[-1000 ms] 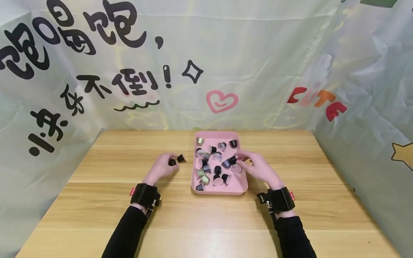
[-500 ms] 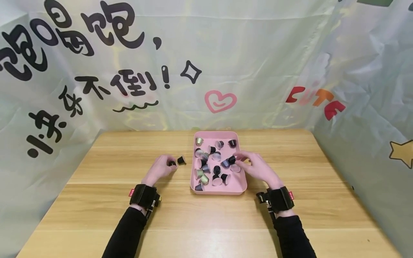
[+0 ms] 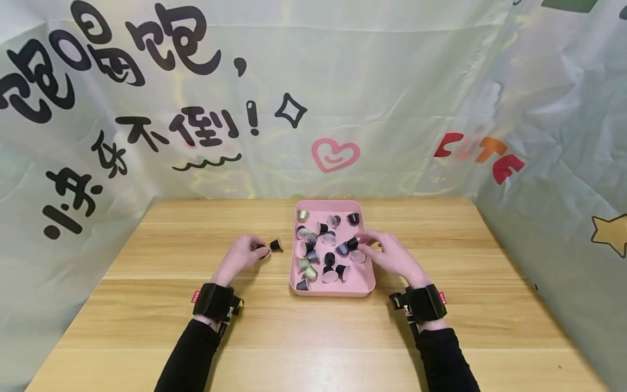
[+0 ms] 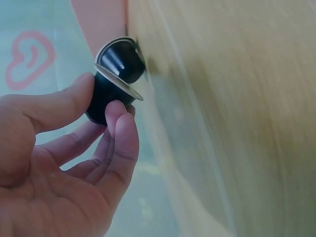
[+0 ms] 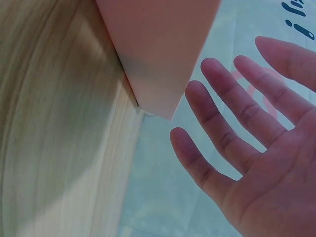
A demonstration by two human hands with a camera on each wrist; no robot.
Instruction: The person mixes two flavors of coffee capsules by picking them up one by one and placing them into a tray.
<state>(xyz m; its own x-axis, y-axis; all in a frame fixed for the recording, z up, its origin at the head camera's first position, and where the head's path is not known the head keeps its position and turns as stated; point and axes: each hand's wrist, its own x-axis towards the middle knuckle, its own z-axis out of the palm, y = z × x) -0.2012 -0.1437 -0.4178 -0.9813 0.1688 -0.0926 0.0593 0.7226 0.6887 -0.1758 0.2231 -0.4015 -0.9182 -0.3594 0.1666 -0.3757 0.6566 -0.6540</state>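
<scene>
My left hand point(image 3: 240, 257) pinches a black coffee capsule point(image 4: 103, 94) between thumb and fingertips, left of the pink tray point(image 3: 333, 294). Its pale rimmed lid faces up and away in the left wrist view. Right behind it lies a second black capsule point(image 3: 276, 245) on its side on the table, overlapping the held one in the left wrist view. Over the tray's right edge hovers my right hand point(image 3: 389, 253), fingers spread and slightly bent. Its palm point(image 5: 276, 163) holds nothing in the right wrist view. A black capsule point(image 3: 352, 243) lies near those fingertips.
Inside the tray lie several more capsules, among them a gold one point(image 3: 303, 215), a green one point(image 3: 311, 273) and a blue one point(image 3: 342, 249). The wooden table point(image 3: 313, 343) ends at a printed cloth backdrop point(image 3: 392, 109) behind and at the sides.
The left fingers have closed further round the held capsule and turned it, bringing it slightly lower. The capsule beside it has shifted a little toward the near side. The right hand stays in place.
</scene>
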